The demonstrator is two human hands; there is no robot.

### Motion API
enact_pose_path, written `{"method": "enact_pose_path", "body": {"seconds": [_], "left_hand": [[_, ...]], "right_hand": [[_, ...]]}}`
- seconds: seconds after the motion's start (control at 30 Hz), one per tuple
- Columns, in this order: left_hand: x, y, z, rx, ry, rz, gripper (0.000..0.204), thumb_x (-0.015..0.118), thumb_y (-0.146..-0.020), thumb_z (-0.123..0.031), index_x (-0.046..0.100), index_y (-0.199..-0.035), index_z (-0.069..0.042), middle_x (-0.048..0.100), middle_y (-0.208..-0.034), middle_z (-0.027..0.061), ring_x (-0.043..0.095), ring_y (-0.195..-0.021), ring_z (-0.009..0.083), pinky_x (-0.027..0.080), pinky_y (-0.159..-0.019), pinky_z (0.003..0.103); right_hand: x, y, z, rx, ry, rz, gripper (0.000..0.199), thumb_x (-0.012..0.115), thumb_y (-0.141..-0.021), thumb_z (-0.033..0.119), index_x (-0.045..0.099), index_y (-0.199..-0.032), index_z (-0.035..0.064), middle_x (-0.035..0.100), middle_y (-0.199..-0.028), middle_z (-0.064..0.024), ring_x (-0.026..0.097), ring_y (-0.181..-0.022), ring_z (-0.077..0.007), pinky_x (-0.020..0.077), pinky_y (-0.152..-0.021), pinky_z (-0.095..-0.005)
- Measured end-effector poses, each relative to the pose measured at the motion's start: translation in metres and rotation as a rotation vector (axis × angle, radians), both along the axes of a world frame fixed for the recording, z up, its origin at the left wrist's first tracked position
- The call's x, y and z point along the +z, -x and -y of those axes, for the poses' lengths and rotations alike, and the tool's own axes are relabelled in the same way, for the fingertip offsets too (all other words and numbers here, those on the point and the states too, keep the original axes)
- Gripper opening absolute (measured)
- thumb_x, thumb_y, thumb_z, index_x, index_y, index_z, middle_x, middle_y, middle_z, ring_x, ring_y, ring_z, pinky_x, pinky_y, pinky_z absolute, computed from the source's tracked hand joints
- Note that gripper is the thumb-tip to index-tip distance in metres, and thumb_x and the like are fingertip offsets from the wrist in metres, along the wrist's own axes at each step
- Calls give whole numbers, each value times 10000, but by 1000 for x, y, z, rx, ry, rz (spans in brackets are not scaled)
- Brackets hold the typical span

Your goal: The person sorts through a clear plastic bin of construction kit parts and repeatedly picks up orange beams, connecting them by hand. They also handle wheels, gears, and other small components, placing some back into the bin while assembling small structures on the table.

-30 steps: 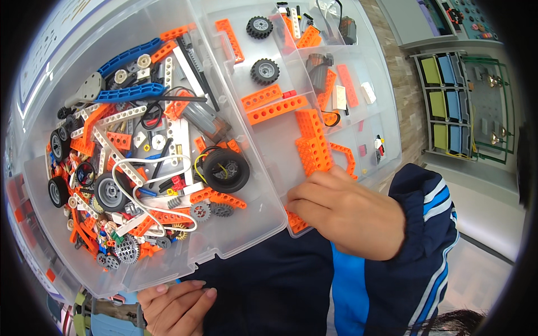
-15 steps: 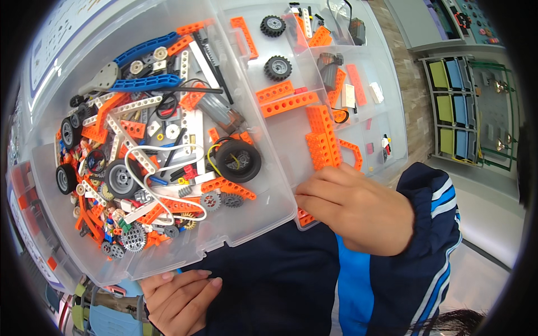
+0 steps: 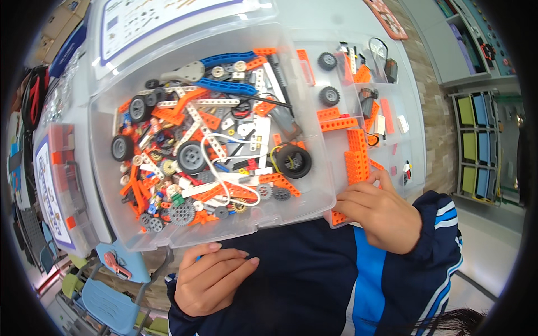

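A large clear plastic bin (image 3: 129, 241) holds a jumble of building pieces: orange and white beams, grey gears, black tyres, a white cord (image 3: 260, 196) and a grey-and-blue plier-shaped tool (image 3: 227, 86). Just below its front edge is my left hand (image 3: 216, 280), empty, with loosely bent fingers. My right hand (image 3: 386, 215) reaches over the near compartment of a clear divided tray (image 3: 412, 78). Its fingers curl down beside a stack of orange studded bricks (image 3: 356, 162); whatever they pinch is hidden. Another orange studded piece (image 3: 338, 217) shows under the fingers at the tray's near corner.
Small wheels (image 3: 329, 96), orange beams (image 3: 338, 124) and grey motor-like parts lie in the tray's other compartments. A closed clear case (image 3: 59, 190) sits left of the bin. Blue chairs (image 3: 109, 305) stand below left; a rack of green and blue bins (image 3: 476, 134) is at the right.
The view has shifted, so bin and tray appear further right. My right hand stays at the near compartment, with one finger now raised apart. The left hand remains below the bin's edge.
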State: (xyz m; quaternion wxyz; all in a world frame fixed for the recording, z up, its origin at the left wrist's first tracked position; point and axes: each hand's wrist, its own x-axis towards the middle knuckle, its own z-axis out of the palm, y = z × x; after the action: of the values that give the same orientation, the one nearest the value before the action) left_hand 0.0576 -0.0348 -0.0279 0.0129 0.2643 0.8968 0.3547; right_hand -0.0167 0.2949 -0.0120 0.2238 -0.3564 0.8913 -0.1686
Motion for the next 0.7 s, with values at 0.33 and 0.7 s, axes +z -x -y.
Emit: {"method": "enact_pose_path", "body": {"seconds": [0.33,0.7], "left_hand": [[2,-13,8,34,-52,2,337,747,-735,13,801,-1061,-52,746,-903,29,732,-939,185,506,-1005,428],[-12,-9,-2,31,-55,49,262,799,-743,-10,806,-1000,-60,744,-839,23,738,-870,176,509,-893,407]], "right_hand": [[4,11,2,41,-39,24,440,694,-739,-40,682,-1169,47,714,-939,-72,677,-944,-265,393,-990,-479],[2,4,0,-19,59,-42,451,692,-759,-16,676,-1207,29,709,-971,-61,672,-950,-219,421,-933,-421]]}}
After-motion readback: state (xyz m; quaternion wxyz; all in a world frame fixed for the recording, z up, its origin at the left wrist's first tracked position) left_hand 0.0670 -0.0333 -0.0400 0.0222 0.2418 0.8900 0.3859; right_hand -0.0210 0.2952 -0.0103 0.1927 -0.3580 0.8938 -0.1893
